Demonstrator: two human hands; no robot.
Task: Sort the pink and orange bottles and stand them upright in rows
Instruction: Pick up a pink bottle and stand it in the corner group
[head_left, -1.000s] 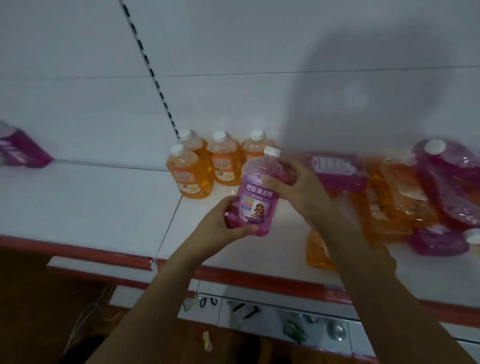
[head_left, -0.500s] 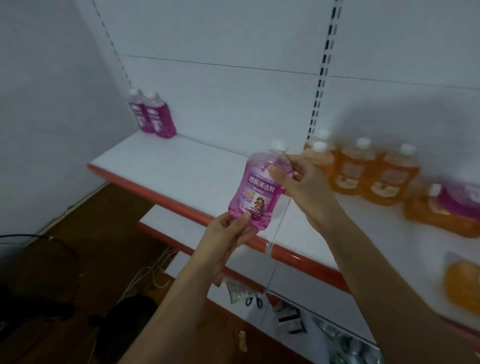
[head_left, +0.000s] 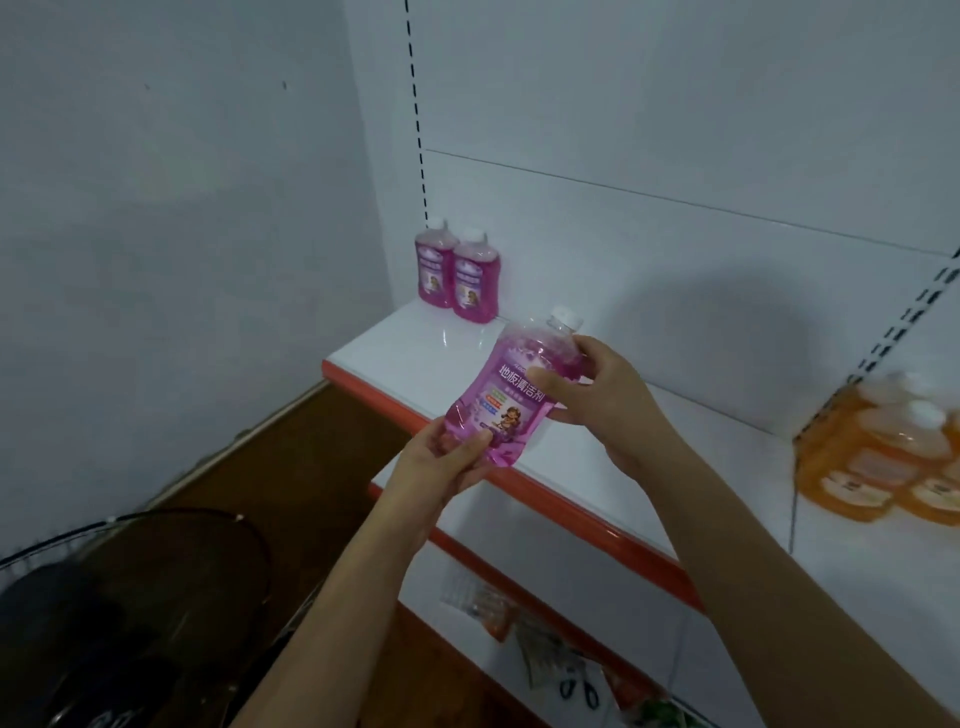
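I am looking down at a white shelf (head_left: 597, 457) with an orange-red front edge, set against a white back panel (head_left: 675, 130) that carries dotted slot strips running upward. My left hand (head_left: 441, 462) grips the bottom of a pink bottle (head_left: 511, 397), fingers curled under its base. My right hand (head_left: 597, 395) grasps the same bottle by its upper side, thumb across the label. The pink bottle is held in the air, tilted with its white cap up and to the right, just in front of the shelf's orange edge and not touching the shelf.

At the back left corner of the shelf, two more pink bottles (head_left: 457, 275) stand upright, side by side and touching, close to the back panel. Far along the shelf to the right, several orange bottles (head_left: 883, 462) with white caps stand in a group, blurred at the edge of view.

To the left of the shelf is a plain pale wall (head_left: 171, 208). Below it lies a dark brown floor (head_left: 311, 457). A dark round fan (head_left: 119, 597) with a wire cage sits on the floor, well left of the shelf. Under the shelf, a lower shelf (head_left: 545, 597) holds small packets and a pair of scissors (head_left: 579, 688), too small to tell further.
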